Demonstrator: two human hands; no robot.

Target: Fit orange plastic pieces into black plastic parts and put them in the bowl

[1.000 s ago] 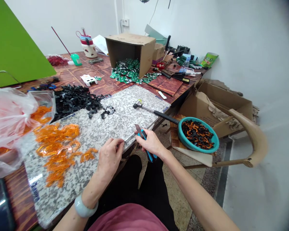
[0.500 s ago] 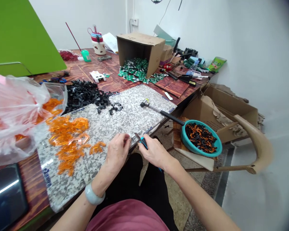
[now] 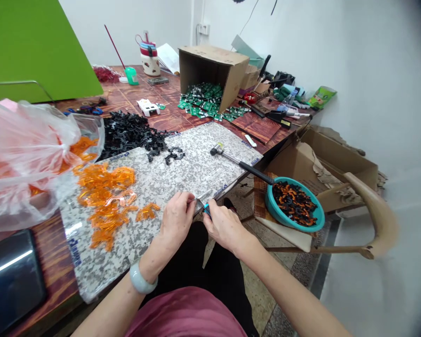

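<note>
Over the front edge of the speckled grey board [image 3: 192, 173], my left hand [image 3: 176, 216] pinches a small pale piece, mostly hidden by the fingertips. My right hand [image 3: 226, 225] is closed round a knife [image 3: 206, 208] with a blue and black handle. Its dark, narrow tip points at the left fingertips; whether it touches the piece I cannot tell. Left of my left hand lie clear orange plastic parts [image 3: 105, 201], with a few [image 3: 147, 211] apart from the pile. A heap of black plastic parts [image 3: 129, 133] spreads onto the board's far edge.
A hammer [image 3: 243, 164] lies across the board's right side. On a chair, a teal basin [image 3: 269, 206] holds mixed black and orange parts. Green circuit boards [image 3: 206, 100] spill from a cardboard box [image 3: 236, 82]. A plastic bag [image 3: 38, 154] and a black phone-like slab [image 3: 14, 276] are at left.
The knife tip and my left fingertips are closer together. Much less of the pale piece shows. The whole view has shifted slightly; the parts on the board lie as before.
</note>
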